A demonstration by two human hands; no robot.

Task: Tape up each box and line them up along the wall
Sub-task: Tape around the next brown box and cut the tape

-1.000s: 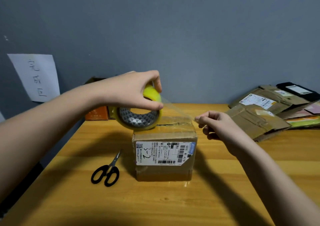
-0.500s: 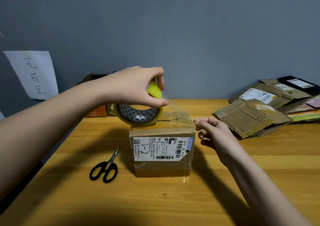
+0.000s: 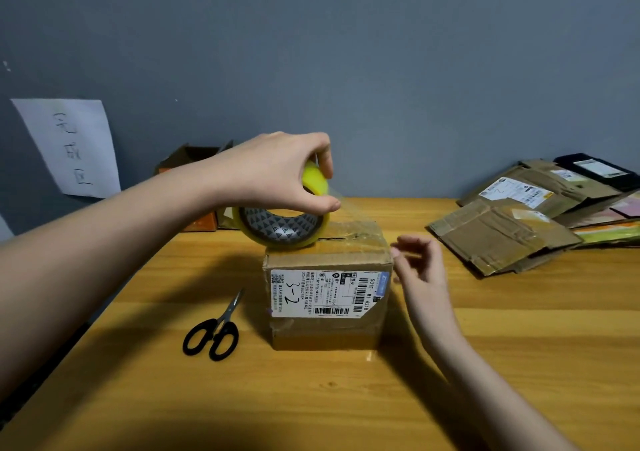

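Note:
A small brown cardboard box (image 3: 325, 333) with a white shipping label stands in the middle of the wooden table (image 3: 519, 346). My left hand (image 3: 273, 170) grips a yellowish roll of clear tape (image 3: 280, 230) held over the box's top left. A strip of tape runs from the roll across the top of the box to its right edge. My right hand (image 3: 422, 267) hovers at the box's upper right edge with loosely curled, blurred fingers that hold nothing; its fingertips are at the corner.
Black-handled scissors (image 3: 214, 333) lie left of the box. A pile of flattened cardboard boxes (image 3: 498, 232) sits at the right by the grey wall. An open orange-brown box (image 3: 187, 163) stands at the back left. A paper sign (image 3: 69, 145) hangs on the wall.
The left hand lowered the roll toward the box top and the strip now lies on the box. The right hand let go of the tape end and opened beside the box's right edge.

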